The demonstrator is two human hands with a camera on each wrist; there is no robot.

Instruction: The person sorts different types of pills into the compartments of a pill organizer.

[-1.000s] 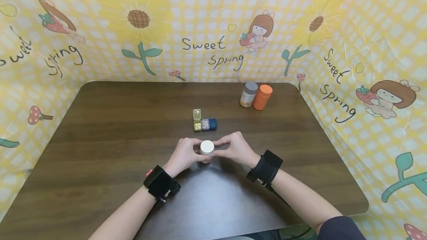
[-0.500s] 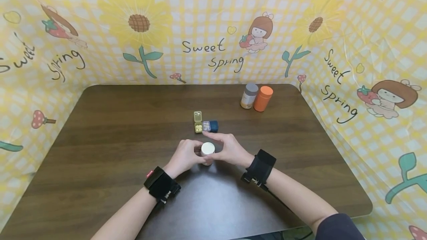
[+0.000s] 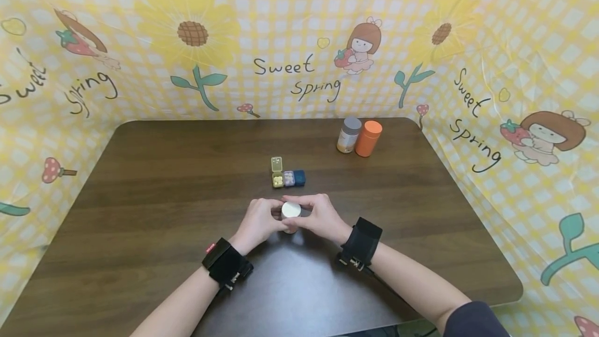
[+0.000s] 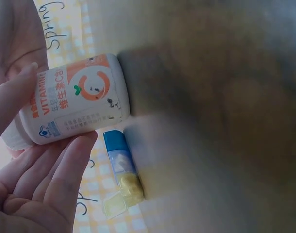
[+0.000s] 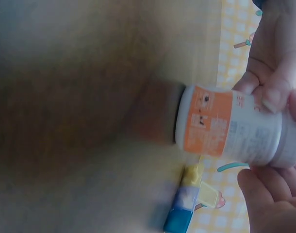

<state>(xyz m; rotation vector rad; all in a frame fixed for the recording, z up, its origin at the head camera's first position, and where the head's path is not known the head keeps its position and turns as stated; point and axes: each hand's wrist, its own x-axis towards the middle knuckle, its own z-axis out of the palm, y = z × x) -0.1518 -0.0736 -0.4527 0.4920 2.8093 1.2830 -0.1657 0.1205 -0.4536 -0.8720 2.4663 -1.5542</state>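
A small white vitamin C bottle (image 3: 291,210) with an orange-and-white label (image 4: 80,94) stands upright on the table near its middle. My left hand (image 3: 256,222) holds the bottle's body from the left, thumb on the near side and fingers behind. From the right, my right hand (image 3: 323,218) grips around the white cap (image 5: 289,145) with thumb and fingers. Just beyond the bottle lies a small pill box (image 3: 288,178) in yellow, lilac and dark blue sections. Its yellow lid (image 3: 276,164) is flipped back, and pale tablets show in the yellow and lilac sections.
At the back right of the dark wooden table (image 3: 178,170) stand a grey-capped bottle (image 3: 349,135) and an orange bottle (image 3: 368,139), side by side. A yellow checked cloth (image 3: 281,25) hangs around the back and sides.
My right hand loosened from the cap, its fingers spreading away, then closed around it again, turned further to the left. My left hand stays on the bottle, which has not moved.
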